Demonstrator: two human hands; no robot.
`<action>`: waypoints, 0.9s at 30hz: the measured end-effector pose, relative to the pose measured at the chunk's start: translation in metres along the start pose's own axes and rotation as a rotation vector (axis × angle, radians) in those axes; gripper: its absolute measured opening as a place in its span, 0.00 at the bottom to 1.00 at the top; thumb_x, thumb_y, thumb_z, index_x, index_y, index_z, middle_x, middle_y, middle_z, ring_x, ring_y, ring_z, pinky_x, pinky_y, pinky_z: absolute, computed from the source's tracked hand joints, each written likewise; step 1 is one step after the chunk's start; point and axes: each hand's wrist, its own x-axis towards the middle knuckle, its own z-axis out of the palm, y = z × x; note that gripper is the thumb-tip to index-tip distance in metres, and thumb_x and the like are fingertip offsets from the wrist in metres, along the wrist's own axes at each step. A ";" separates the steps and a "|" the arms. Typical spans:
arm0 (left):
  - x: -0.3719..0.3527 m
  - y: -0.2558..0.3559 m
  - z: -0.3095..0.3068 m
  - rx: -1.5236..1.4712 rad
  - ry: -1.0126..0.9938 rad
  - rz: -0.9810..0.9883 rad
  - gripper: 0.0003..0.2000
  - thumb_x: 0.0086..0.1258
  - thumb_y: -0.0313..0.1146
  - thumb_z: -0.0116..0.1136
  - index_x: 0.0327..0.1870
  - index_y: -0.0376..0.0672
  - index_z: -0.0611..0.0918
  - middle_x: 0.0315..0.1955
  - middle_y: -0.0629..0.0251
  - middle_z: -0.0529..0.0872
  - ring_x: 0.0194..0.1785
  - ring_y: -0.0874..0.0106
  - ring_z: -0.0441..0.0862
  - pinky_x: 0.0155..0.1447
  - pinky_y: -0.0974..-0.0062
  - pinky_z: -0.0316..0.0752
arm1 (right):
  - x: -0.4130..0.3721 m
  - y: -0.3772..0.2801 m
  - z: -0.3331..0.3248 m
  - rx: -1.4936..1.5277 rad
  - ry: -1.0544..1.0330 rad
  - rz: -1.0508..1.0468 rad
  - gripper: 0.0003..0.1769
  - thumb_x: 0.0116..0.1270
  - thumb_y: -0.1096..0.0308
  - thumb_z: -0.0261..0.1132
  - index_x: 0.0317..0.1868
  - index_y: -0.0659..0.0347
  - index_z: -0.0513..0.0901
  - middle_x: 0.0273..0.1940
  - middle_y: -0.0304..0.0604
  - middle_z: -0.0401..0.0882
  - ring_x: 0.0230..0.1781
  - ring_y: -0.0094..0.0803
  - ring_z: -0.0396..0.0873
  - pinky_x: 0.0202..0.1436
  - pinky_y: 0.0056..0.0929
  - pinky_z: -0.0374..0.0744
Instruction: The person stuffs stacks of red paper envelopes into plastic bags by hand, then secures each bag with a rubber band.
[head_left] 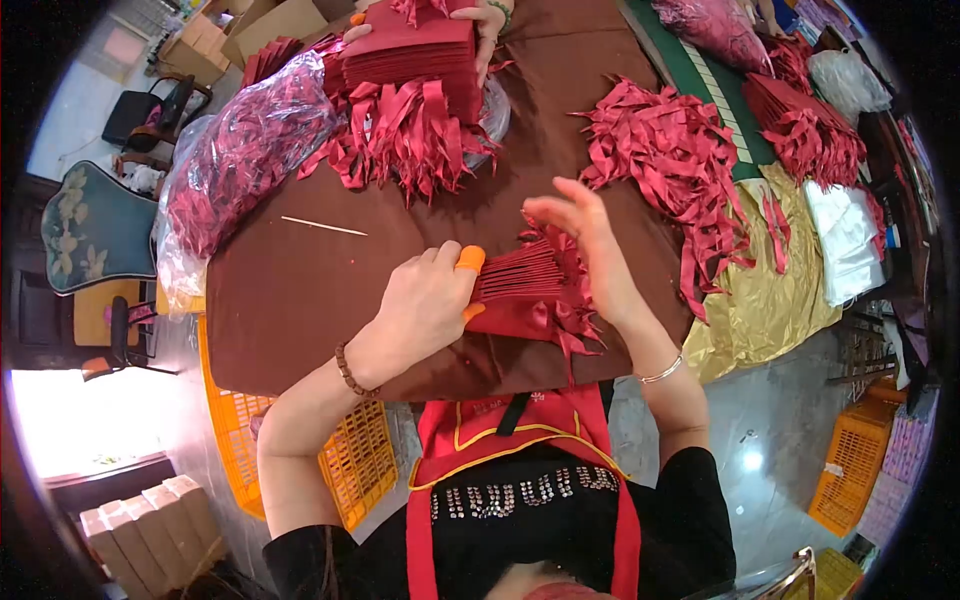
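My left hand [425, 300], with orange finger covers on the thumb and a finger, grips one end of a fanned stack of dark red folded bags [520, 276]. Loose red ribbon ends [575, 325] stick out from the stack's other end. Beside those ribbons, my right hand [590, 240] is raised with its fingers stretched out, holding nothing. The stack lies near the front edge of the brown-covered table [290, 310].
Across the table, another person's hand [488, 28] holds a taller red stack [410, 55] with hanging ribbons. Left are a ribbon-filled plastic bag [250, 150] and a thin stick [324, 226]. A red ribbon heap [665, 150] lies right, near gold sheeting [760, 310]. Orange crates [360, 455] stand below.
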 end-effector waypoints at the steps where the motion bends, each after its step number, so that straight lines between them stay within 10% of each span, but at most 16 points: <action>1: 0.001 0.000 -0.001 0.002 0.005 -0.001 0.21 0.44 0.39 0.66 0.38 0.37 0.75 0.30 0.59 0.73 0.34 0.63 0.75 0.36 0.69 0.72 | -0.004 0.001 0.002 -0.015 -0.014 0.103 0.25 0.69 0.57 0.45 0.61 0.62 0.55 0.53 0.47 0.69 0.56 0.31 0.65 0.63 0.30 0.58; 27: -0.002 0.000 0.000 -0.026 0.029 0.023 0.22 0.43 0.36 0.67 0.39 0.36 0.75 0.30 0.59 0.74 0.34 0.63 0.75 0.36 0.69 0.72 | -0.022 0.032 -0.001 0.077 -0.122 0.015 0.18 0.67 0.62 0.46 0.53 0.65 0.66 0.56 0.48 0.66 0.61 0.33 0.61 0.64 0.32 0.57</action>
